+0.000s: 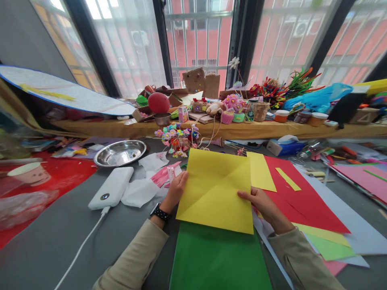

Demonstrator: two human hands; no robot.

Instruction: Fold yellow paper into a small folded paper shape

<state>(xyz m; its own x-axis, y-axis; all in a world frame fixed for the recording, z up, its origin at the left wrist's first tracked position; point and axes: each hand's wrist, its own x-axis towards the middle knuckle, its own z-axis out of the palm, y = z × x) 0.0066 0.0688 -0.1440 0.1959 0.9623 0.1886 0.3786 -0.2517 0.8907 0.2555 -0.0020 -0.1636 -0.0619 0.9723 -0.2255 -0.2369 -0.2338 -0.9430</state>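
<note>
A sheet of yellow paper (216, 189) with faint diagonal creases is held up in front of me, tilted above the table. My left hand (177, 188) grips its left edge, with a dark dotted watch band on that wrist. At the right edge, my right hand (262, 203) pinches the sheet, thumb on the front and fingers hidden behind. Below lies a green sheet (220, 257), partly covered by the yellow one. To the right, a red sheet (305, 197) carries a yellow strip (288, 179) and a smaller yellow piece (261, 171).
At left are a white power bank (111, 188) with a cable, a steel plate (120, 154), white tissues (140, 192) and a paper cup (28, 174). Craft flowers (177, 139) stand behind the yellow sheet. A cluttered wooden ledge (130, 129) runs below the windows. A tissue box (286, 146) sits back right.
</note>
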